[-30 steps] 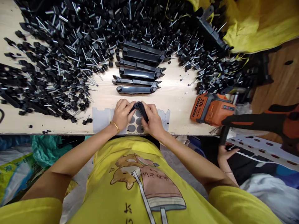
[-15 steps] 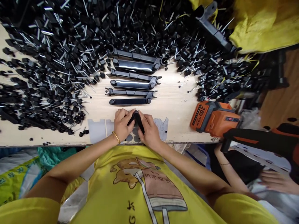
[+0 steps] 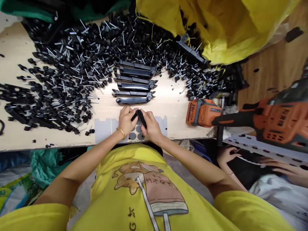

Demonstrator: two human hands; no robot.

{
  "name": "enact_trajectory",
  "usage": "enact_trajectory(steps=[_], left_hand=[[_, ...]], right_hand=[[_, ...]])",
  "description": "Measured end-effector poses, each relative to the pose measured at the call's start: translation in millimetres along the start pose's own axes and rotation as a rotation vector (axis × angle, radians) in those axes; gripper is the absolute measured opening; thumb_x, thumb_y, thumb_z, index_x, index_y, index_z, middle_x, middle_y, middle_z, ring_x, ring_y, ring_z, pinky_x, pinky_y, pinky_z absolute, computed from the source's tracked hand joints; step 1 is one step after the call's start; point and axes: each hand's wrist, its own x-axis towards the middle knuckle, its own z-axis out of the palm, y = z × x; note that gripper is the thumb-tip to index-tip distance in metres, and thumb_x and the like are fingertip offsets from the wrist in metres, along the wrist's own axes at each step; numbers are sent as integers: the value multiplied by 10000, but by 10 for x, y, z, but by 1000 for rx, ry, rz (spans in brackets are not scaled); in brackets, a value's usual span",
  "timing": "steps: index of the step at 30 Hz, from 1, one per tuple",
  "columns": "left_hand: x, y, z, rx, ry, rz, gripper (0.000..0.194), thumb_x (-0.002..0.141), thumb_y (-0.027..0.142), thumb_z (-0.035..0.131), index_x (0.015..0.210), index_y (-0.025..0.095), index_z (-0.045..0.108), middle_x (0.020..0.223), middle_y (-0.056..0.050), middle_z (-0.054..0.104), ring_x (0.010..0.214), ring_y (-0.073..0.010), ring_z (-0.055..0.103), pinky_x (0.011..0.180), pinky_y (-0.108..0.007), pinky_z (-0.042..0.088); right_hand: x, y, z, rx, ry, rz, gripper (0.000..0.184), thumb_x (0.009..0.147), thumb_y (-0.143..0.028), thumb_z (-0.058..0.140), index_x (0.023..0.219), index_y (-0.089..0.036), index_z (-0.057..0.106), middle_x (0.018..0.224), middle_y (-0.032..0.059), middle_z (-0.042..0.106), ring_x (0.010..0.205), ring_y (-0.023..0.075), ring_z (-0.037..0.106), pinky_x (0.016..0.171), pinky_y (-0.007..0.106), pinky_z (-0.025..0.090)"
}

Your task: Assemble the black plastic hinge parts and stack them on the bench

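Close to the table's front edge, my left hand and my right hand both grip a black hinged plastic part, bent in a V with its joint pointing away from me. My left fingers are closed on one arm of it, my right fingers on the other. Beneath the hands lies a grey sheet with several darker round discs. Just beyond, several similar black folded plastic parts lie stacked in a row on the wooden table. The inner fingertips are partly hidden.
Heaps of small black knobs with metal pins spread left and behind. An orange cordless power tool lies at the right. A yellow sack stands at the back right. Another person's hands are at the lower right.
The camera view has shifted, showing more of the yellow sack and the power tool. Both hands keep hold of the bent black part, in nearly the same pose.
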Motion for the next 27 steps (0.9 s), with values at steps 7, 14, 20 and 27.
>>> enact_trajectory(steps=[7, 14, 20, 27], left_hand=[[98, -47, -41, -5, -45, 43, 222, 825, 246, 545, 962, 147, 689, 717, -17, 450, 729, -181, 454, 664, -303, 389], [131, -21, -65, 58, -83, -2, 216, 808, 222, 544, 938, 140, 696, 728, -21, 459, 756, -182, 474, 698, -300, 421], [252, 230, -702, 129, -195, 54, 513, 700, 205, 617, 1210, 168, 579, 1000, -62, 544, 945, -205, 533, 854, -316, 459], [337, 753, -1119, 136, 199, 98, 437, 733, 121, 509, 1149, 208, 612, 954, -51, 566, 920, -195, 558, 846, -319, 464]], right_hand=[[26, -2, -21, -35, 16, -42, 666, 713, -120, 434, 1371, -159, 337, 1082, 111, 464, 963, 236, 547, 820, 366, 528], [56, -21, 5, -67, 17, -14, 645, 728, -122, 441, 1367, -133, 348, 1122, 124, 469, 982, 234, 552, 846, 361, 517], [-10, -129, -202, 130, 28, -101, 730, 784, -334, 592, 1428, -179, 285, 1295, 149, 410, 1196, 283, 451, 987, 453, 432], [-2, -689, -262, 593, 189, -54, 852, 756, -555, 619, 1450, -278, 210, 1385, 134, 362, 1169, 239, 490, 922, 413, 475]])
